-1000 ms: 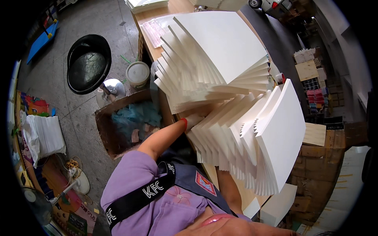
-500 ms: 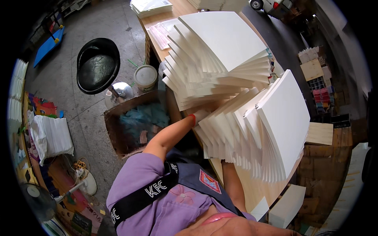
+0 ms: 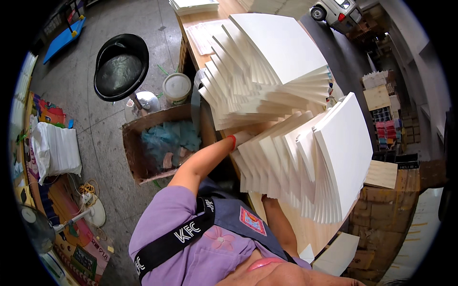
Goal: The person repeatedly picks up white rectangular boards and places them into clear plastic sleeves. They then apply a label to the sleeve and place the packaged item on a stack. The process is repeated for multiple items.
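Two tall stacks of white paper, fanned in stepped sections, stand on a wooden table. My left hand (image 3: 244,137), with a red band at its wrist, touches the left side of the nearer stack (image 3: 344,152). Its fingers go out of sight between this stack and the farther stack (image 3: 281,47). At the near lower edge of the nearer stack, my right forearm (image 3: 278,221) reaches in. The paper hides my right hand almost wholly, so what its fingers do is not visible.
An open cardboard box (image 3: 136,162) with blue scraps sits left of the table (image 3: 305,233). Beyond it are a lidded white bucket (image 3: 177,86) and a black swivel stool (image 3: 121,69). A white panel (image 3: 338,255) lies below the table's right edge, near stacked cartons (image 3: 381,214).
The view has shifted slightly. The nearer stack sits slightly lower and to the left in the picture, and my left hand stays against its side. No paper has visibly been taken or let go.
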`<state>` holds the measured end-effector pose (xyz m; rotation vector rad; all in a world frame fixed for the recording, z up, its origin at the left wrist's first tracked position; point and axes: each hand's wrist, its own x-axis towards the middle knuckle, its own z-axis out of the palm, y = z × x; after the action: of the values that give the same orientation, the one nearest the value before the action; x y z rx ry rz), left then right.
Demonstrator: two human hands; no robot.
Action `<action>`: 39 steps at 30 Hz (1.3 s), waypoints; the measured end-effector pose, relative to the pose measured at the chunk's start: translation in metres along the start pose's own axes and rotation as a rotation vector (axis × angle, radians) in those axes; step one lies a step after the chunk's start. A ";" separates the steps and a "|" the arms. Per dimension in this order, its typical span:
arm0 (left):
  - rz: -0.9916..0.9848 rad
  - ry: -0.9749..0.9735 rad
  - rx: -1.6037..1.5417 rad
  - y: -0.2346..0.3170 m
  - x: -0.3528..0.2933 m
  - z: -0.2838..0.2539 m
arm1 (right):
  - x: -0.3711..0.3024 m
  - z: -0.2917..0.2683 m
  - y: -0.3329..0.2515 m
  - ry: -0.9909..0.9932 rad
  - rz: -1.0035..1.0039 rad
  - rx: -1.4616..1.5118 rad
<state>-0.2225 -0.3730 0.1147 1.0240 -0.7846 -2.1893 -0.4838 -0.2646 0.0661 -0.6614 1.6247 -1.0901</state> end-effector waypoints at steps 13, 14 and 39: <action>-0.016 0.255 0.133 0.010 -0.017 0.013 | -0.015 -0.026 0.028 0.021 -0.004 0.056; -0.043 0.347 0.148 0.016 -0.036 0.016 | -0.017 -0.031 0.034 0.015 -0.015 0.078; -0.286 1.027 0.003 -0.479 -0.362 0.027 | -0.177 0.030 0.073 -1.339 0.030 -0.736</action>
<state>-0.1777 0.2044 -0.0465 2.0713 -0.1557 -1.4973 -0.3914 -0.0945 0.0770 -1.4176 0.7409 0.1590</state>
